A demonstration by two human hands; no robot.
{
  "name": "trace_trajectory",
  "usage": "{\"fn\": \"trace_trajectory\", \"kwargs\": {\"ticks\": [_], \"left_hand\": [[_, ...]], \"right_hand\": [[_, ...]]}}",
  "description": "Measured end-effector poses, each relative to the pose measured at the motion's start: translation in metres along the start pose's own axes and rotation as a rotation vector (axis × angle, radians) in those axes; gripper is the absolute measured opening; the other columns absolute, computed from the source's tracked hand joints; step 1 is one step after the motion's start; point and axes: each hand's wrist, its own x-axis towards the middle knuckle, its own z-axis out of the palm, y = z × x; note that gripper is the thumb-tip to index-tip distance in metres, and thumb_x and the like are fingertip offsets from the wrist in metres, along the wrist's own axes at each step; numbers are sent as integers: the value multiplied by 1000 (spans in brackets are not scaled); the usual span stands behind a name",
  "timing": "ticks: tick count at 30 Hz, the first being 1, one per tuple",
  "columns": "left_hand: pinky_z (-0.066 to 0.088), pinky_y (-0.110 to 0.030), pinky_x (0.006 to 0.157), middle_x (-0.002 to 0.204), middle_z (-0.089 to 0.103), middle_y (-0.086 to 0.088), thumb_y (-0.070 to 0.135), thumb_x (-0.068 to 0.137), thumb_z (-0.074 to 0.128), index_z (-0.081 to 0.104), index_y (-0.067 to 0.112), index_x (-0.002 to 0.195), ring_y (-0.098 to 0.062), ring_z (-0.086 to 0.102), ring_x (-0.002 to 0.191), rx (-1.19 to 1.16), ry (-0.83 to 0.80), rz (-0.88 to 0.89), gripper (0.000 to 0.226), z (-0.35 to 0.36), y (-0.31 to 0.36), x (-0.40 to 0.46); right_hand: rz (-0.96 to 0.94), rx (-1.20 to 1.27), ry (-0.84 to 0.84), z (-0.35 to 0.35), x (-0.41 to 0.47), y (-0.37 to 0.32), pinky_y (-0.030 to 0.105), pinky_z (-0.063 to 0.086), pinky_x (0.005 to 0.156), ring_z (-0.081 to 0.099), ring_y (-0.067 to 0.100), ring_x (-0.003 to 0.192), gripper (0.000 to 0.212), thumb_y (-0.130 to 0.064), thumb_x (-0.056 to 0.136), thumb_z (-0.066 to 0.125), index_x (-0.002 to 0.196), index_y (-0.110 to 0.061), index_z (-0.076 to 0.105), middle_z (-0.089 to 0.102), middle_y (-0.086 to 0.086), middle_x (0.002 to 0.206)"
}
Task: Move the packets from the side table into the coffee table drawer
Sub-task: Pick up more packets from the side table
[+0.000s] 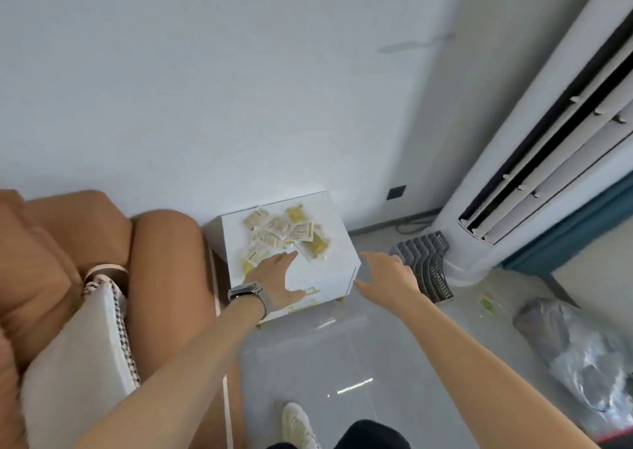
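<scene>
While reaching out over the white counter (329,229), left hand (274,279) flat, fingers spread apart, palm down, fingertips just at the near edge of the packets (286,234); nothing clasped. Right hand (385,275) likewise spread and empty, hovering just beyond the counter's right front corner, above the grey floor (308,356). Dark watch (248,296) strapped on the left wrist.

Packets heaped in a loose pile on top of the counter, toward its back and middle: pale beige and yellow sachets, overlapping one another, some tilted. Blur too strong to count them. Counter pushed against the white wall (205,89), tight beside the arm of a tan sofa (161,253). White cushion (78,363) with a chequered trim resting on the sofa seat.

To the right, a tall white standing air conditioner (534,161), a grey slatted rack (424,263) leaning at its base. Crumpled clear plastic bag (575,356) lying on the floor farther right. Pale shoe (298,424) and dark trouser leg at the bottom edge.
</scene>
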Motion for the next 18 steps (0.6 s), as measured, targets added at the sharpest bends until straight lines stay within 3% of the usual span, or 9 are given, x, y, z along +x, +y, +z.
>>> {"fn": "trace_trajectory", "kwargs": {"ticks": [9, 18], "left_hand": [[30, -38, 113, 159, 20, 6, 51, 80, 58, 12, 33, 151, -18, 20, 145, -52, -24, -163, 86, -12, -53, 92], [41, -40, 104, 148, 39, 4, 44, 84, 58, 25, 27, 149, -20, 40, 132, -156, 31, -232, 75, 20, -74, 205]], "right_hand": [[-112, -152, -154, 17, 145, -37, 41, 41, 96, 43, 27, 128, 58, -42, 89, 52, 142, -26, 36, 50, 3, 135], [-179, -233, -167, 53, 288, -28, 38, 47, 88, 49, 27, 121, 53, -35, 90, 54, 140, -24, 40, 54, 4, 131]]}}
